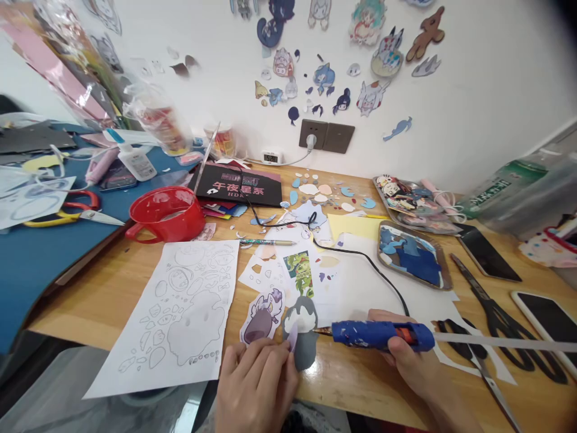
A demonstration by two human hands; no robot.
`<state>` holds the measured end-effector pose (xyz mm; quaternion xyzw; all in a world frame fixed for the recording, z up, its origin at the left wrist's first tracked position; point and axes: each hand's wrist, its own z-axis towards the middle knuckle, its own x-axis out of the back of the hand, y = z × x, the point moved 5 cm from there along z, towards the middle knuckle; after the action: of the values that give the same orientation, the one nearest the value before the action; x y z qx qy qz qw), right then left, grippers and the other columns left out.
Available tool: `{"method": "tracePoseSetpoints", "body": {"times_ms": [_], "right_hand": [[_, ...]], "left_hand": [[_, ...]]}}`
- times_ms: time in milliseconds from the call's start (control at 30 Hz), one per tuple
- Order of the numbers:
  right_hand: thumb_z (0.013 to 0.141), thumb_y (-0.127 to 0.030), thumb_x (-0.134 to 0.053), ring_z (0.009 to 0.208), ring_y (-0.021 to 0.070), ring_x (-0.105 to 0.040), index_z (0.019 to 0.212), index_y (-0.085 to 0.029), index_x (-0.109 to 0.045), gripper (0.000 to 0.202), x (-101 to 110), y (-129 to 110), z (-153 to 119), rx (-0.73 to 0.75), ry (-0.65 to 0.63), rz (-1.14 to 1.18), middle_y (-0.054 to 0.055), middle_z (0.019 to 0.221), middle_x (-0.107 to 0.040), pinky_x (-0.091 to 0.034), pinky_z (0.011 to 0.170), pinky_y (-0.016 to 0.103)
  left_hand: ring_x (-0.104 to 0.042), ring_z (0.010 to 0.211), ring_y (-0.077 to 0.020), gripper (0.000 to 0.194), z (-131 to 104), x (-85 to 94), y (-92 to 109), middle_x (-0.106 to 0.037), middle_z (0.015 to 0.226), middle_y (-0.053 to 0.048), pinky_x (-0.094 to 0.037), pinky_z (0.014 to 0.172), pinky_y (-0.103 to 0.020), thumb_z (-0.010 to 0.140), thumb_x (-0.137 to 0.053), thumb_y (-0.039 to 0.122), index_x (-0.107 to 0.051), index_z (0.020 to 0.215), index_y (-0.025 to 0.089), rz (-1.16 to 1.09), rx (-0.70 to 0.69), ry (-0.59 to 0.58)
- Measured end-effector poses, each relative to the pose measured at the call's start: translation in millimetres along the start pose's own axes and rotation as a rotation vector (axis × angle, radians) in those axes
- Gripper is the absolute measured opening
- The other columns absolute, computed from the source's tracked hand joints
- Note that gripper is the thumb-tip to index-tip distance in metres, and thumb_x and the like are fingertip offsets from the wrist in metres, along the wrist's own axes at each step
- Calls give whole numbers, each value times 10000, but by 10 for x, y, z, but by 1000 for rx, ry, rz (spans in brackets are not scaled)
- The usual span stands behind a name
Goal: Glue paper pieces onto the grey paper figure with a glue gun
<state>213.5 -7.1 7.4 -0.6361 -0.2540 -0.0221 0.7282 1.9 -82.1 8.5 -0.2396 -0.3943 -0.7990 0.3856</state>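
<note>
My right hand [408, 355] is wrapped round a blue hot glue gun [365, 334], a glue stick [496, 342] trailing from its back end. The nozzle points left, close to or touching a grey paper cutout [306, 355] with a white patch at the table's front edge. My left hand [256, 385] has its fingers closed on a small lilac paper piece [293, 338], tilted up over the cutout. Just left of that lies a purple-and-white cartoon sticker [262, 317]. Further left is a white sheet with pencilled outlines [193, 307].
A black cord [360, 252] runs from the glue gun across the papers. At left stand a red mug [167, 213] and a glue bottle [136, 162]. A tray of blue scraps [412, 255], black scissors [493, 310] and phones [489, 251] lie at right.
</note>
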Motion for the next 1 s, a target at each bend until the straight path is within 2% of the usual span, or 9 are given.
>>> {"method": "tracePoseSetpoints", "body": {"times_ms": [100, 233, 467, 600, 667, 800, 1000], "right_hand": [[819, -697, -361, 427, 107, -288, 563, -212, -410, 551, 0, -48, 21, 23, -6, -3, -39, 491, -335, -254, 438, 273], [781, -718, -414, 518, 132, -380, 600, -194, -470, 557, -11, -126, 64, 69, -35, -73, -11, 580, -409, -281, 482, 273], [786, -648, -493, 499, 109, -314, 556, -206, -332, 524, -9, -11, 21, 4, 15, -125, -42, 556, -308, -243, 460, 257], [799, -632, -482, 493, 113, -320, 553, -212, -321, 513, -14, -19, 17, -1, 15, -142, -41, 547, -305, -259, 459, 260], [808, -627, -472, 508, 124, -358, 563, -209, -372, 495, 0, -57, 27, 34, 30, -153, -30, 558, -346, -290, 472, 265], [812, -621, -472, 602, 170, -487, 650, -191, -525, 463, 23, -115, 44, 93, 46, -164, 26, 654, -516, -375, 527, 281], [789, -672, -466, 583, 161, -506, 726, -189, -584, 502, 37, -171, 55, 160, 53, -113, 24, 660, -541, -394, 518, 272]], "left_hand": [[-621, 744, -154, 101, -7, -3, -5, -698, 772, 14, -325, 698, -318, 831, -576, 74, -595, 810, 171, 0, 5, 6], [-619, 730, -151, 101, -5, -1, -4, -684, 739, 17, -327, 693, -314, 828, -577, 71, -598, 813, 169, 6, 7, 24], [-612, 714, -146, 109, 1, -2, 4, -678, 722, 17, -327, 690, -309, 832, -568, 76, -594, 786, 171, 5, 15, 38], [-615, 734, -149, 110, 11, -2, 8, -683, 744, 14, -330, 694, -310, 832, -569, 68, -596, 804, 170, 7, 11, 9], [-614, 739, -152, 108, 12, -4, 7, -682, 750, 14, -331, 699, -314, 835, -566, 69, -598, 817, 170, 10, 15, -4], [-595, 757, -175, 83, -12, -38, 17, -683, 784, 4, -333, 706, -328, 842, -566, 111, -598, 815, 183, 14, 18, -33], [-548, 737, -196, 86, -31, -105, 33, -636, 749, -13, -319, 683, -339, 843, -569, 174, -581, 758, 185, 47, 32, -67]]}}
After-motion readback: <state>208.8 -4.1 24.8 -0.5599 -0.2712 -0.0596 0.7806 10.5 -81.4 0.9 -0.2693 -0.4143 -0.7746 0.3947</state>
